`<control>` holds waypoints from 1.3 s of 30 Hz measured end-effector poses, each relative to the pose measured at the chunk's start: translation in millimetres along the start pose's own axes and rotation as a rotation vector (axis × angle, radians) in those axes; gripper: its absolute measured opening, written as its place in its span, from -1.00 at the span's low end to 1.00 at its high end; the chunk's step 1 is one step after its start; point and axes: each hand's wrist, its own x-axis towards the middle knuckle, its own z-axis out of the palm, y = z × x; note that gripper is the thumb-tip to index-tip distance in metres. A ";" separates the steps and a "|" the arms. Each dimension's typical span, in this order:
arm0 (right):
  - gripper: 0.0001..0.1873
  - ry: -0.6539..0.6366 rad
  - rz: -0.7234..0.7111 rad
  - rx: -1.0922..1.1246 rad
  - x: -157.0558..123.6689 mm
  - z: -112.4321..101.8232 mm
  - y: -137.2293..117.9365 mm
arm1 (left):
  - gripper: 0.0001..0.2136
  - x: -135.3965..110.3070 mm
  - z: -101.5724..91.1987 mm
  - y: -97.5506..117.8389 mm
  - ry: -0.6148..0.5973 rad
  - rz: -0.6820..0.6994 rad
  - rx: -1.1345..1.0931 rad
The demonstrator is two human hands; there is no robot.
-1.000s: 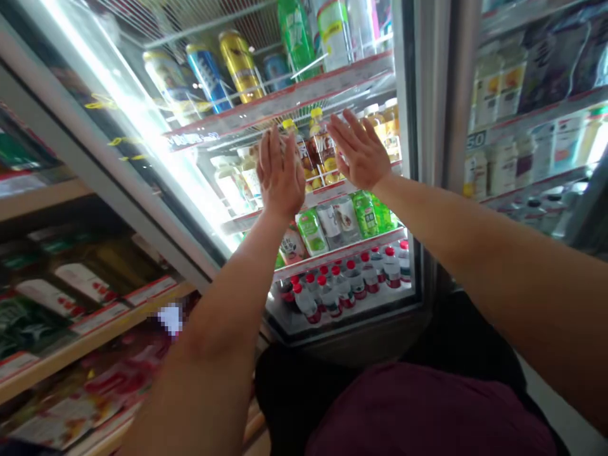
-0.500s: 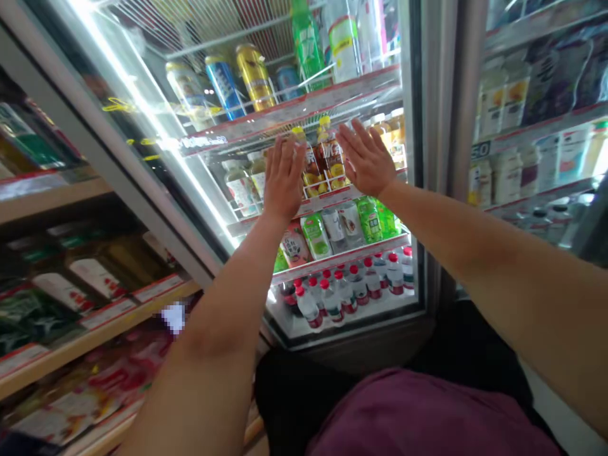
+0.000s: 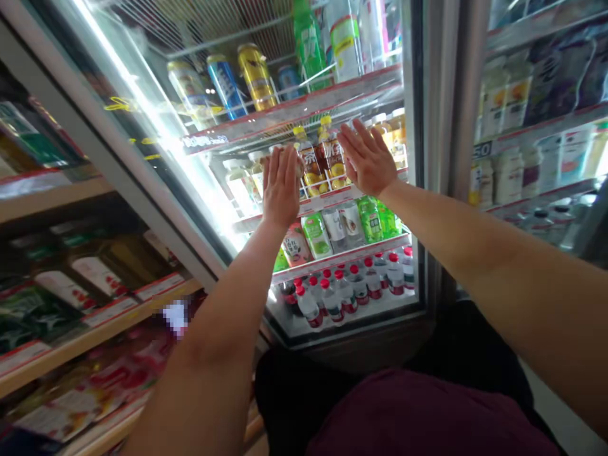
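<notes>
Both arms reach forward toward a lit drinks fridge. My left hand (image 3: 281, 187) is open and empty, its fingers straight and close together, in front of the middle shelf. To its right my right hand (image 3: 367, 158) is also open and empty, back of the hand toward me, fingers extended. Between the hands stand brown tea bottles with yellow caps (image 3: 310, 164). Whether either hand touches the fridge's glass or the bottles, I cannot tell. Pale-capped bottles (image 3: 240, 187) stand left of my left hand, and amber bottles (image 3: 399, 133) right of my right hand.
Cans (image 3: 256, 76) and a green bottle (image 3: 310, 47) fill the shelf above. Below are green drink bottles (image 3: 370, 218) and red-capped water bottles (image 3: 345, 292). A wooden shelf (image 3: 156, 310) with bottles lies left; another fridge section with white bottles (image 3: 515, 92) is at right.
My left hand has dropped slightly, showing more of the yellow-capped tea bottle beside it. The right hand has barely moved.
</notes>
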 end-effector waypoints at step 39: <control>-0.24 -0.004 0.014 0.003 0.4 -6.0 -5.6 | -0.41 -38.8 -23.5 -29.2 0.025 0.017 0.058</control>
